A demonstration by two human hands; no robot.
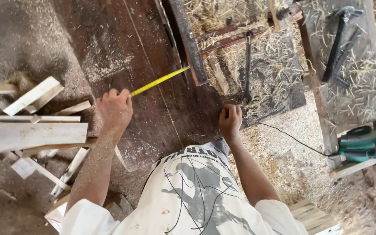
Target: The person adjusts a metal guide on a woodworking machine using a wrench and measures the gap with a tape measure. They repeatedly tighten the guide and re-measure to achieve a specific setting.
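Dark wooden board (122, 56); yellow tape measure (158, 81) from left hand (115, 109) rightward.

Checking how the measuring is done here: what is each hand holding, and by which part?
The left hand grips the yellow tape measure at its near end, with the blade stretched across the dark wooden board. The right hand is fisted on the board; whether it holds anything cannot be told.

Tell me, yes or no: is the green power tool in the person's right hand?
No. The green power tool lies apart on a plank while the right hand rests on the dark board.
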